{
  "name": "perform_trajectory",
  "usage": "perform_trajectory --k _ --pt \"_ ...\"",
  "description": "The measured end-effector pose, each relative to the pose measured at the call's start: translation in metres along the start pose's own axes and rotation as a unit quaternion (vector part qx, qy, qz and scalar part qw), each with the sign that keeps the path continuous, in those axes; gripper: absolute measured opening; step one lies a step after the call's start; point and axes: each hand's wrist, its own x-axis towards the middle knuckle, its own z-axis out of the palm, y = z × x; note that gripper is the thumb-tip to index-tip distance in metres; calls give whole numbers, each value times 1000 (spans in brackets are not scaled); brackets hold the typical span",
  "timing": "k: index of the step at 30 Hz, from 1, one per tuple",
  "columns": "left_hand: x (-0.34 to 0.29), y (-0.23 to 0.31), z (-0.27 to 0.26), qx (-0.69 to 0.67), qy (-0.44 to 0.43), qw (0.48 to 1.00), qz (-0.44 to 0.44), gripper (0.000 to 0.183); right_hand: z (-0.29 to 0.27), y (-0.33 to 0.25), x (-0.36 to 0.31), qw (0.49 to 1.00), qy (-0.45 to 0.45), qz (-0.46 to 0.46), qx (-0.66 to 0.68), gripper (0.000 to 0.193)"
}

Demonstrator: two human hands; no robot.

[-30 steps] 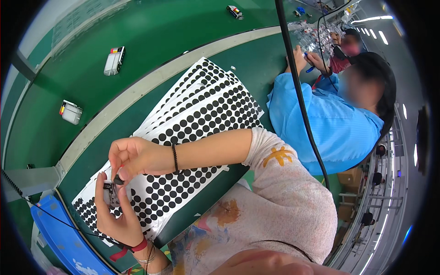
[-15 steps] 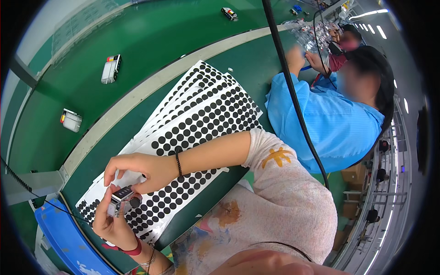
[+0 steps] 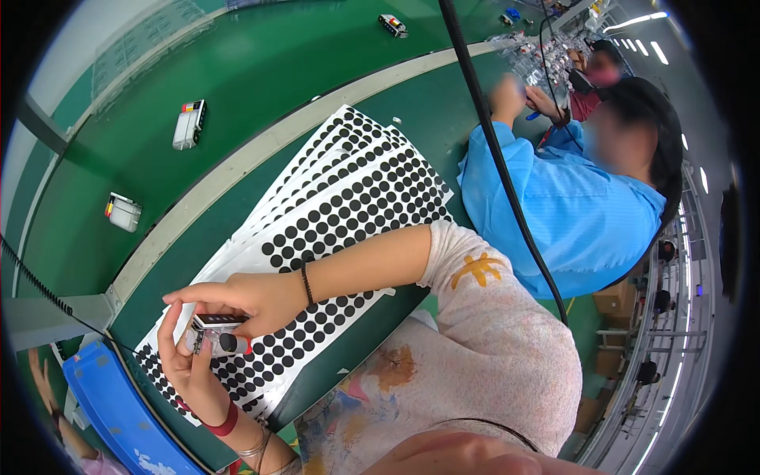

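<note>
Both my hands hold a small boxy plastic unit (image 3: 219,322) with a black slotted top, clear sides and a bit of red at one end. My left hand (image 3: 188,360), with a red wristband, cups it from below, fingers closed around its sides. My right hand (image 3: 257,303), wearing a black bracelet, grips its upper end. A round black piece (image 3: 229,342) shows by the unit's side; whether it is attached cannot be made out. Beneath my hands lie overlapping white sheets of round black stickers (image 3: 348,207).
Similar units (image 3: 189,125) sit on the green conveyor (image 3: 261,79) beyond a pale rail. A blue tray (image 3: 119,404) stands at lower left, with another person's hand (image 3: 43,380) beside it. A co-worker in blue (image 3: 554,206) sits at right. A black cable (image 3: 507,158) hangs across the view.
The unit has turned in my hands, so its black top lies more level and its red end shows. Another person's hand has appeared at lower left.
</note>
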Motion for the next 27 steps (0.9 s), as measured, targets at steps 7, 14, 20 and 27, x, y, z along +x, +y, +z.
perform_trajectory --k 7,14,20,27 --pt "4 -4 19 111 125 976 139 45 -1 8 1 977 129 -31 -166 72" --pt "-5 -16 26 464 78 840 270 36 -4 4 -2 954 173 -65 -236 46" --pt "-2 -15 18 457 159 844 230 20 -4 -5 -5 970 142 -9 -199 37" --pt "3 -15 19 546 206 766 268 18 -6 6 -3 979 141 6 -149 38"
